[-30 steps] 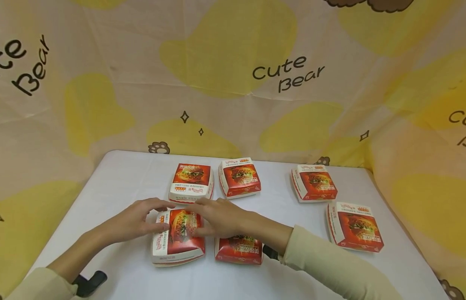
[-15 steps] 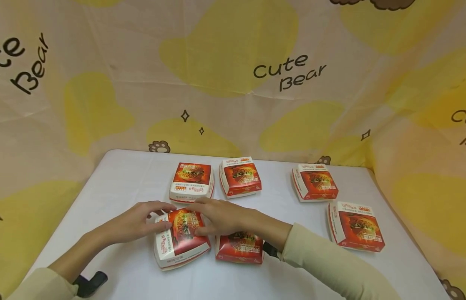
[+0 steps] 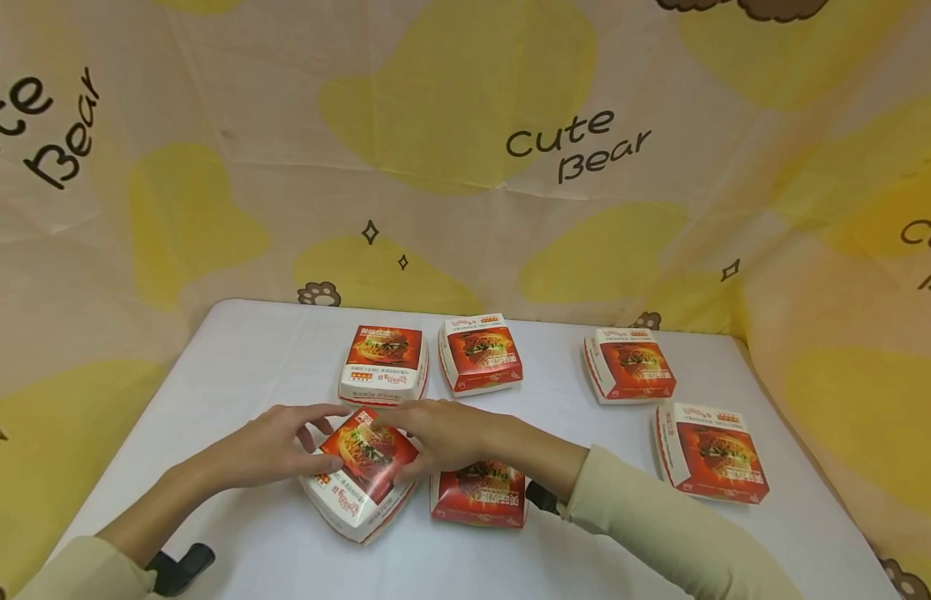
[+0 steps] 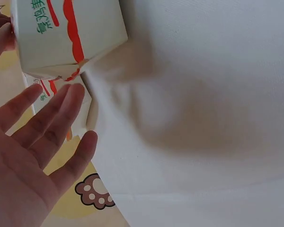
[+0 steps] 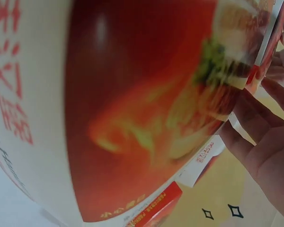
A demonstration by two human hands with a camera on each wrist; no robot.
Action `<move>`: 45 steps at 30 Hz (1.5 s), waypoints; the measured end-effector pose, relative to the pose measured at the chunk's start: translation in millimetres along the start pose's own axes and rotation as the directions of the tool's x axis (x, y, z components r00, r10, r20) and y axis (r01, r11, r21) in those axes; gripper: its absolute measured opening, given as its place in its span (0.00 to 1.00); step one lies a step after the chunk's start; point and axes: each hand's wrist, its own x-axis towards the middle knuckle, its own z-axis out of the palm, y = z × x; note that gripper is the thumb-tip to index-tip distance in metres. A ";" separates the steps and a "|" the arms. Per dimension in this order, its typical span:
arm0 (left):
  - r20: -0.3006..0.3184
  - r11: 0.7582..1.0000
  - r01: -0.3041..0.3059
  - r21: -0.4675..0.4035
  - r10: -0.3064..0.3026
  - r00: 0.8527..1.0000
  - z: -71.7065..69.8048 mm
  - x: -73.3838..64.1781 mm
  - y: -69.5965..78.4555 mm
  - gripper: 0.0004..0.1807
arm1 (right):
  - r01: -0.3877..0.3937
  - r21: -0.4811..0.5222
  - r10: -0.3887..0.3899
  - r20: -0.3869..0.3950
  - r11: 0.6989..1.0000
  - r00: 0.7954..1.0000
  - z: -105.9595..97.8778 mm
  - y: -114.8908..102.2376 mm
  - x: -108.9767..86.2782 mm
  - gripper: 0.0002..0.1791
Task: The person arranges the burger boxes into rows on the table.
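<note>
Both hands (image 3: 273, 446) (image 3: 450, 437) at one 汉堡 box (image 3: 363, 487) — "Cute Bear" cloth (image 3: 465, 242) behind.

Beneath the fingers (image 4: 75, 101) the table (image 3: 262, 358) is white, and beyond them a cloth (image 3: 450, 158) hangs, yellow-blotched and lettered "Cute Bear".

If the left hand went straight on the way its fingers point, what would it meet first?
Probably the burger box: the thumb of the left hand already overlaps its edge in the head view. The right hand comes next, though depth there is unclear.
</note>
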 end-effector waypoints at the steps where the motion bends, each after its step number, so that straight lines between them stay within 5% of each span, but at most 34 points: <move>1: -0.007 1.000 0.005 0.013 -0.005 1.000 0.5 -0.1 0.3 0.40 | 0.004 0.003 -0.004 0.006 1.000 1.000 -0.2 0.3 0.4 0.37; 8: -0.029 0.999 -0.034 -0.022 0.034 0.999 2.7 -0.7 -2.9 0.40 | -0.042 -0.033 0.041 -0.012 0.999 0.999 0.4 2.5 0.5 0.33; 20: -0.012 0.996 0.044 -0.077 -0.045 0.999 3.1 -0.6 -8.0 0.45 | -0.092 -0.057 0.089 -0.059 0.994 0.994 3.2 3.8 1.0 0.30; 27: -0.032 0.993 0.023 -0.119 -0.027 0.999 2.5 -1.5 -10.8 0.36 | -0.060 0.012 0.061 -0.061 0.998 0.996 4.9 6.8 2.1 0.29; 45: -0.070 0.996 0.013 -0.092 -0.019 0.997 0.4 -1.3 -12.4 0.35 | -0.046 0.033 0.048 -0.072 0.998 0.996 2.4 10.5 5.0 0.28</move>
